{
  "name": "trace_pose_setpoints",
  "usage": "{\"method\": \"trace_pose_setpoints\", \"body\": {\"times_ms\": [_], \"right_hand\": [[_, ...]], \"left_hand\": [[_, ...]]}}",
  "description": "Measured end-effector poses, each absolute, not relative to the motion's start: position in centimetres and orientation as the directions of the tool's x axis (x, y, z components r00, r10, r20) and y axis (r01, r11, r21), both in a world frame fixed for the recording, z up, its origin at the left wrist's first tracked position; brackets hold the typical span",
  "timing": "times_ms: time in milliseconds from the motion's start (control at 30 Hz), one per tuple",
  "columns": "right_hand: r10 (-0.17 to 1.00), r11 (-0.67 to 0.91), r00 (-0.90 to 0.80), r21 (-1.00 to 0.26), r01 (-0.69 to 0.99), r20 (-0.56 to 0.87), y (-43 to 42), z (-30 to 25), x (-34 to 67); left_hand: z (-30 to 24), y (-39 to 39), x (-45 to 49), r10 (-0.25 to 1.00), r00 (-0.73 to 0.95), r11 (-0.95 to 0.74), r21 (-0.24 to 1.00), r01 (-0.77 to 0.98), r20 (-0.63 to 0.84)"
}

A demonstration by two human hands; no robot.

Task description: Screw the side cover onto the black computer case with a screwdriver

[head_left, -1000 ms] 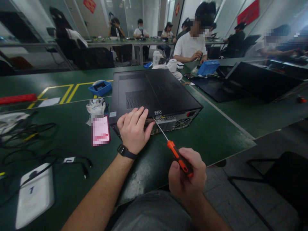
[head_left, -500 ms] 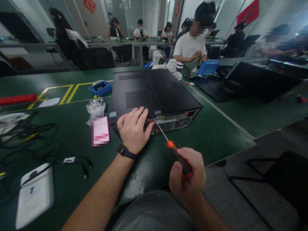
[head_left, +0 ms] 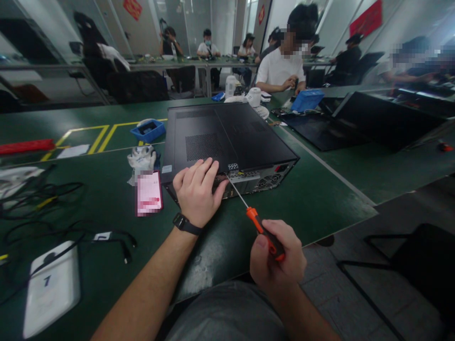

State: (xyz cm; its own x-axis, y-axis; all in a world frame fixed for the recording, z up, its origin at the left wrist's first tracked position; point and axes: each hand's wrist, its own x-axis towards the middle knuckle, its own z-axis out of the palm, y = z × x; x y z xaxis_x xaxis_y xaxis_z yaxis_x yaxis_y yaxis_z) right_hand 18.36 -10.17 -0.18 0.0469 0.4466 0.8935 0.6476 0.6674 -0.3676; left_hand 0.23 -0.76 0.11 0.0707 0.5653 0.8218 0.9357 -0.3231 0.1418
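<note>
A black computer case (head_left: 227, 135) lies on its side on the green table (head_left: 313, 199), its rear panel facing me. My left hand (head_left: 197, 189) rests on the case's near edge, fingers stretched flat over the top. My right hand (head_left: 277, 258) is closed around the orange and black handle of a screwdriver (head_left: 258, 226). The thin metal shaft runs up and left, and its tip meets the rear panel just beside my left fingertips.
A phone (head_left: 148, 192) and a crumpled glove (head_left: 142, 157) lie left of the case. A small blue tray (head_left: 148, 129) sits behind them. Black cables (head_left: 53, 199) and a white numbered pad (head_left: 51, 286) lie at the left. Another person (head_left: 282, 66) sits across the table.
My right hand has turned the screwdriver handle slightly in its grip. The left hand and the case have not moved.
</note>
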Motion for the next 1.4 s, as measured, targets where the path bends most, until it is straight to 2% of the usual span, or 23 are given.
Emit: {"method": "trace_pose_setpoints", "body": {"times_ms": [167, 333, 600, 800, 933, 1400], "right_hand": [[0.509, 0.621, 0.080, -0.429, 0.656, 0.857, -10.53, -0.52, 18.37], [0.461, 0.709, 0.020, -0.382, 0.593, 0.887, -10.09, -0.40, 18.56], [0.447, 0.722, 0.021, -0.375, 0.581, 0.894, -9.99, -0.07, 18.46], [0.496, 0.626, 0.057, -0.403, 0.668, 0.866, -10.48, -0.38, 18.64], [0.496, 0.672, 0.044, -0.415, 0.613, 0.867, -10.26, -0.41, 18.66], [0.454, 0.702, 0.032, -0.380, 0.602, 0.890, -9.95, 0.02, 18.59]], "left_hand": [[0.16, -0.77, 0.28, 0.565, 0.073, -0.320, 0.137, 0.937, 0.822], [0.18, -0.78, 0.24, 0.570, 0.074, -0.320, 0.139, 0.937, 0.819], [0.21, -0.86, 0.28, 0.614, 0.042, -0.339, 0.215, 0.916, 0.789], [0.04, -0.77, 0.18, 0.599, 0.052, -0.326, 0.184, 0.927, 0.799], [0.03, -0.77, 0.16, 0.583, 0.063, -0.323, 0.160, 0.933, 0.810], [-0.01, -0.74, 0.21, 0.588, 0.062, -0.318, 0.159, 0.935, 0.807]]}}
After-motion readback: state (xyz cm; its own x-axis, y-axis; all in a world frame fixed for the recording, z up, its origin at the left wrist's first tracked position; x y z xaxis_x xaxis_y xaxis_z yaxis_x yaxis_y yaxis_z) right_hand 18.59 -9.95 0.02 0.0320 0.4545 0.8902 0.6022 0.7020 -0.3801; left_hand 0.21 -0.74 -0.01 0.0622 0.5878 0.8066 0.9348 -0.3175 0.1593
